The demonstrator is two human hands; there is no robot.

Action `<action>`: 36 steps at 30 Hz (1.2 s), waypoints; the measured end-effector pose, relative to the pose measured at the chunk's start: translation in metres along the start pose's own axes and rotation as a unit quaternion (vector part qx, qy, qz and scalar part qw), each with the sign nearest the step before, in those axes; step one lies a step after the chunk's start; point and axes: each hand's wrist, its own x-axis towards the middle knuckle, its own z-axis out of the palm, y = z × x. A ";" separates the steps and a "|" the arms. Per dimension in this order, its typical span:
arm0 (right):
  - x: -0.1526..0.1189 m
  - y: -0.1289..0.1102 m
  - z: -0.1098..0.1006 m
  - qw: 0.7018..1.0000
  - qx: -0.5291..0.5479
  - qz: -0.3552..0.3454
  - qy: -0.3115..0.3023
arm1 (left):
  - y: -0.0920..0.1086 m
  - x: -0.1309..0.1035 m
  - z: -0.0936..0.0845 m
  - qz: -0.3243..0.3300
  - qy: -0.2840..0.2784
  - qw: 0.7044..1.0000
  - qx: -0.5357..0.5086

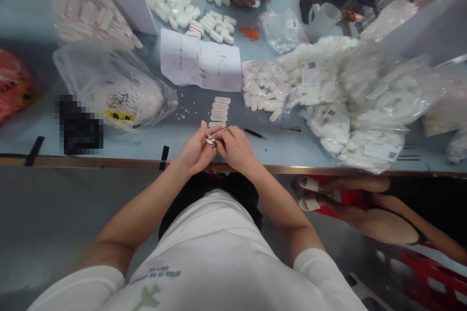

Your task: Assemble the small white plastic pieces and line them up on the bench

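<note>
White shirt (pixel 222 252) foremost, our left hand (pixel 196 153) grips small white pieces (pixel 210 140), probably light, stiff, best pinched edgewise, our right hand (pixel 236 146) having a grip we cannot tell.

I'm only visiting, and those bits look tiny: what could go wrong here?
Small white pieces in the left hand might drop, perhaps over the nearby table edge. Scattered white bits beside the clear bag could get swept away. The right hand might nudge the black pen-like tool.
</note>
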 end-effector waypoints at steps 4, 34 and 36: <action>0.000 0.000 -0.002 1.000 -0.016 -0.012 -0.011 | -0.001 0.002 -0.002 -0.011 -0.013 0.998 -0.054; -0.013 -0.010 0.005 0.986 -0.162 -0.044 0.020 | -0.002 -0.005 0.017 0.023 0.058 0.997 -0.038; -0.012 -0.010 0.004 0.987 -0.154 -0.047 0.024 | -0.003 -0.005 0.016 0.022 0.054 0.998 -0.037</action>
